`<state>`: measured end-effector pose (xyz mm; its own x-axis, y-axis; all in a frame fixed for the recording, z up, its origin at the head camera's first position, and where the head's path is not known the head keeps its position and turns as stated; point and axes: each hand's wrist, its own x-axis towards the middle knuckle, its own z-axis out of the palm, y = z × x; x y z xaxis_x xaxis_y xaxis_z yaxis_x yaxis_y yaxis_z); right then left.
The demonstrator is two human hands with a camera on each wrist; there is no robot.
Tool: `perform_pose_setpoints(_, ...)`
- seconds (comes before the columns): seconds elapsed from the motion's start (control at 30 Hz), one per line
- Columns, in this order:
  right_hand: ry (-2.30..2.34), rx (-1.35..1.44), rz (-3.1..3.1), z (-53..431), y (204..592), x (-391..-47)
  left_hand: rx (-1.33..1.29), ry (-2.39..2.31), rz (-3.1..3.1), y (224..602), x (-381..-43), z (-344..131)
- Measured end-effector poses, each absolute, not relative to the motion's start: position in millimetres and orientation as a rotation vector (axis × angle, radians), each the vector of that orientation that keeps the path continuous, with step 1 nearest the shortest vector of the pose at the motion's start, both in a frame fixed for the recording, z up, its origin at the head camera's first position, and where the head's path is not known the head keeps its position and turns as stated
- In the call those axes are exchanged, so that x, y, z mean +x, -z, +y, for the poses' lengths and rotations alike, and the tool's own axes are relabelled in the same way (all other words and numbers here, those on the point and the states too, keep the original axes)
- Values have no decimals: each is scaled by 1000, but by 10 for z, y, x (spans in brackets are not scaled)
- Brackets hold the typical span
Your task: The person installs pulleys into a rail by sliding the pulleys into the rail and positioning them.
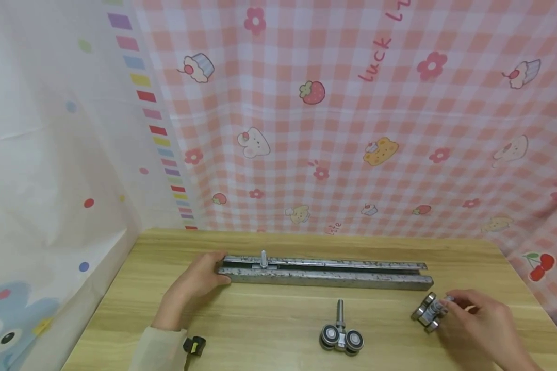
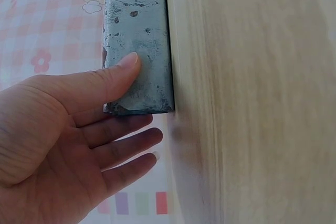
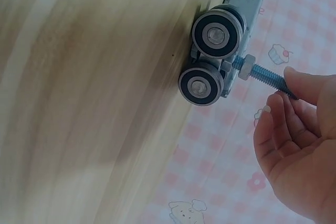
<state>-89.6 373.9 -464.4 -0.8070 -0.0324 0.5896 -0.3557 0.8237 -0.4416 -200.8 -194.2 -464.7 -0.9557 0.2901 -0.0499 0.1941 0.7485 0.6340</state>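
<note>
A grey steel channel rail [image 1: 329,279] with a slot along its top lies across the table. My left hand [image 1: 198,278] grips its left end, the thumb on the near side face [image 2: 139,40]. From the slot near that end a threaded bolt [image 1: 263,259] stands upright; what it is fixed to is mostly hidden inside. Near the rail's right end, my right hand [image 1: 485,317] pinches the bolt tip [image 3: 273,78] of a wheeled trolley roller [image 1: 426,313], whose wheels point toward the rail side. A second such roller [image 1: 341,338] lies on the table between my hands.
The wooden table [image 1: 260,319] ends at the back against a pink checked cloth [image 1: 334,129]. White cloth [image 1: 51,129] hangs along the left side. A black strap with a small buckle [image 1: 195,346] is at my left sleeve.
</note>
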Motion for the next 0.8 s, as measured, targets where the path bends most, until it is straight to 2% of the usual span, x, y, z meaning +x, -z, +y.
perform_pose_setpoints(0.8,-717,120,-2554,3927,4582,-1010,363,-976,2788,4641,-2003,-1956)
